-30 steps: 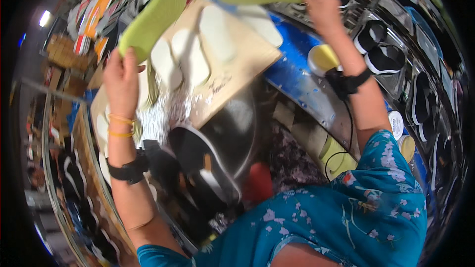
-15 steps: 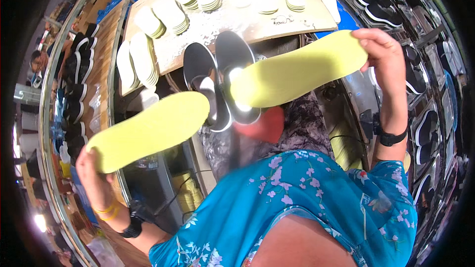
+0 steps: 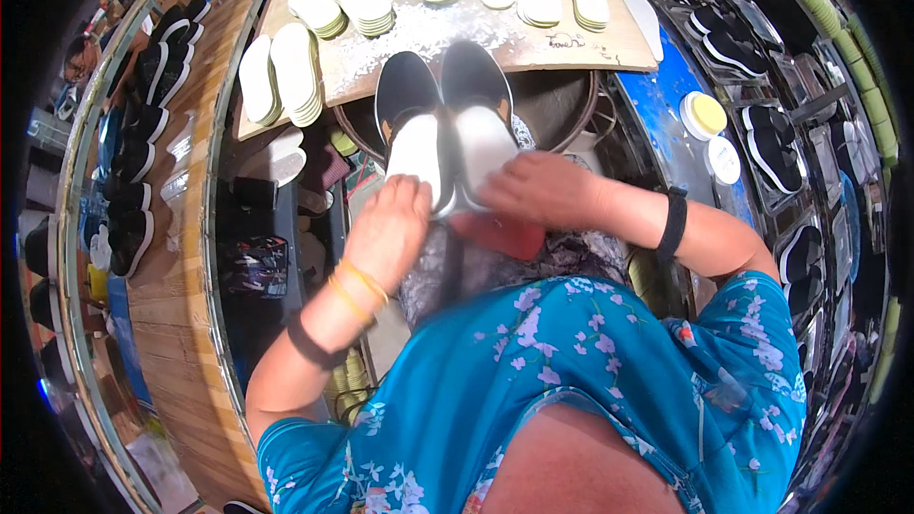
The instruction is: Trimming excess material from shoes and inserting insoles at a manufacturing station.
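Two black slip-on shoes with white edges lie side by side above my lap, toes pointing away: the left shoe point(image 3: 405, 81) and the right shoe point(image 3: 476, 76). Inside the left one lies a white-topped insole point(image 3: 416, 148); a second insole point(image 3: 481, 143) lies in the right one. My left hand point(image 3: 390, 224) is closed at the heel end of the left insole, fingers bent over it. At the right shoe's heel, my right hand point(image 3: 543, 192) grips the other insole, its fingertips slightly blurred. Both thumbs are mostly hidden.
Ahead is a wooden board point(image 3: 533, 52) bearing several insole stacks point(image 3: 360, 2) and white scraps. Below it shows a round dark tub point(image 3: 562, 109). A yellow-topped round container point(image 3: 706, 116) stands on a blue surface. Black shoes line the left bench point(image 3: 176, 324) and the right rack point(image 3: 838, 219).
Both hands have come inward from wide apart, bringing the insoles into the shoes. The insoles' yellow sides faced up before; now white sides show.
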The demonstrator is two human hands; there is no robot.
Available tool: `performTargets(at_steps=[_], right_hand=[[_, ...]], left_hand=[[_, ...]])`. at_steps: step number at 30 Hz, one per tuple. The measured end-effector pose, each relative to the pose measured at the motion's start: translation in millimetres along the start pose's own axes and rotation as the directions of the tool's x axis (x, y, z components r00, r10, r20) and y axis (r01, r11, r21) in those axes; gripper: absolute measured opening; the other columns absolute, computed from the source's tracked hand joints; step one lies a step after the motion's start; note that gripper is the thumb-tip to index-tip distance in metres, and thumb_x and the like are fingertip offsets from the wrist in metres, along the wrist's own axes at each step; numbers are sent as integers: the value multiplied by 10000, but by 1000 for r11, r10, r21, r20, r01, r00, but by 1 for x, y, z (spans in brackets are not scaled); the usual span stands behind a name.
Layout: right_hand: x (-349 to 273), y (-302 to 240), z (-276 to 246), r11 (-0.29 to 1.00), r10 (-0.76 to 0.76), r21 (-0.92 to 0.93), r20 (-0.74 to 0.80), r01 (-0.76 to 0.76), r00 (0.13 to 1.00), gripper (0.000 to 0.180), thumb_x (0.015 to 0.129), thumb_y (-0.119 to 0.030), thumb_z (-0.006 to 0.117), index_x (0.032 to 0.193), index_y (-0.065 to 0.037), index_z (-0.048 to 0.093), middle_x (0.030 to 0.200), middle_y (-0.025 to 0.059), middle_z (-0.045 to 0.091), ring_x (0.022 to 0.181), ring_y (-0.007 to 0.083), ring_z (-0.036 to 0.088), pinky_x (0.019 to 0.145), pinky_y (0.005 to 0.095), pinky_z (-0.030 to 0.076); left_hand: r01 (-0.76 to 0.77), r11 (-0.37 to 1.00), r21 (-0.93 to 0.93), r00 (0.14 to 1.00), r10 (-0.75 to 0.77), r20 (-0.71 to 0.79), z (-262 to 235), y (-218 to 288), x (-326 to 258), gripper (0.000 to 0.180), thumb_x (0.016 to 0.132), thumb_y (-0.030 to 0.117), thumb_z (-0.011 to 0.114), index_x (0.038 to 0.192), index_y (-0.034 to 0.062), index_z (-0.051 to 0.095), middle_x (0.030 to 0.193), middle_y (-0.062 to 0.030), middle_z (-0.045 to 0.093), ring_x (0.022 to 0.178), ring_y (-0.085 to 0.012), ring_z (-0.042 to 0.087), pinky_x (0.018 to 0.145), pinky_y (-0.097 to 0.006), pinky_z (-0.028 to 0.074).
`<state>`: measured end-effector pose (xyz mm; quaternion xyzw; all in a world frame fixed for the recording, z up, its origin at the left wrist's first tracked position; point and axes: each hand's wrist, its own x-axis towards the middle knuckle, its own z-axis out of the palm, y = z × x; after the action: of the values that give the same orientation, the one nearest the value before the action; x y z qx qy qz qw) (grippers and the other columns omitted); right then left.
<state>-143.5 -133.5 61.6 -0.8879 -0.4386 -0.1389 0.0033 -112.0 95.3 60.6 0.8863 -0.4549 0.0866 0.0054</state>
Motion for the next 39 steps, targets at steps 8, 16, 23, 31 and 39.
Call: performTargets(at_steps=[8, 16, 23, 31, 39], right_hand=[[20, 43, 23, 972, 185, 103, 234, -213, 955, 125, 639, -126, 546, 745, -121, 612, 698, 58, 582, 685, 240, 574, 693, 337, 437], [40, 59, 23, 943, 31, 291, 405, -161, 914, 118, 598, -134, 558, 690, -97, 623, 676, 91, 595, 714, 275, 595, 638, 401, 450], [63, 61, 38, 941, 43, 178, 778, -286, 626, 235, 688, -160, 526, 860, -73, 660, 834, 137, 637, 822, 272, 618, 706, 373, 479], [67, 51, 70, 929, 146, 143, 704, -340, 695, 192, 682, -167, 526, 750, -45, 656, 829, 166, 633, 771, 294, 619, 713, 388, 467], [23, 63, 8, 648, 351, 649, 210, -398, 913, 113, 716, -109, 560, 786, -58, 632, 763, 107, 622, 716, 229, 607, 639, 324, 460]], left_hand=[[56, 998, 4, 924, -53, 379, 22, -37, 65, 142, 752, 79, 505, 853, 13, 582, 781, -170, 619, 715, -314, 628, 594, -354, 516], [-217, 975, -46, 657, 181, 732, 39, -58, 117, 185, 670, 165, 580, 773, 44, 675, 818, -139, 646, 789, -259, 618, 694, -329, 473], [-199, 968, -156, 694, 252, 674, 40, -48, 110, 350, 601, 70, 617, 919, -66, 567, 935, -202, 581, 808, -300, 591, 678, -345, 489], [4, 1000, 16, 724, -14, 689, 50, -45, 115, 417, 652, 159, 626, 1036, 3, 580, 1095, -178, 540, 948, -308, 574, 759, -370, 482], [281, 874, -397, 813, 4, 582, -7, -20, 74, 688, 710, 393, 633, 1237, 24, 389, 964, -251, 574, 903, -353, 570, 770, -412, 450]])
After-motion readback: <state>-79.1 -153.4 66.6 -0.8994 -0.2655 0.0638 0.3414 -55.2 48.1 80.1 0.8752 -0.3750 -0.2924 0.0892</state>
